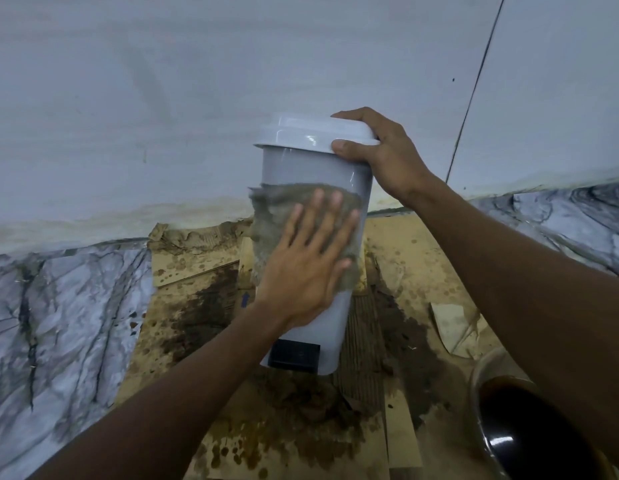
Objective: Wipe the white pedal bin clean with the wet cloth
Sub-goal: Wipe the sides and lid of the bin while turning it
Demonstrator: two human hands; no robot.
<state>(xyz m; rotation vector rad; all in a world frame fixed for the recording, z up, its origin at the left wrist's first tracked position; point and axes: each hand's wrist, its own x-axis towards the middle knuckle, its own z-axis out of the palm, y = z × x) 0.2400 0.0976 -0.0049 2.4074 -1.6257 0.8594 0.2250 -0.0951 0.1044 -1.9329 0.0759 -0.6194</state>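
Your two forearms come in from the bottom edge, nearest the lens, both bare and cut off at the frame. Just below your right arm sits a dark, glossy round vessel [529, 441] with a pale rim, only partly in view, so you cannot tell what it is.

Under everything lies flattened cardboard [204, 271], tan, torn at the edges and blotched with dark wet stains and brown spatter. It covers a grey-veined marble floor [58, 323] that shows on both sides of your arms. Beyond your hands rises a pale grey wall [231, 64], yellowed along its foot, with a thin dark line running down it at the right.

Your left hand [308, 265] lies flat and spread, fingers wide, palm pressing the wet cloth [287, 202] against the front of the white pedal bin [311, 168]. Coarse and grey-brown, the cloth wraps round the bin's middle and sticks out past your fingertips on the left. Your right hand [380, 150] is above and to the right of it, closed over the edge of the lid [301, 133], thumb on the front rim and fingers over the top.

Smooth and glossy, the bin is a tall plastic shape with rounded corners and a stepped lid. It stands on the cardboard, between your hands and the wall. Below your left wrist a black rectangular pedal [294, 355] juts from its base. Behind the cloth and your palm, the bin's surface is hidden.
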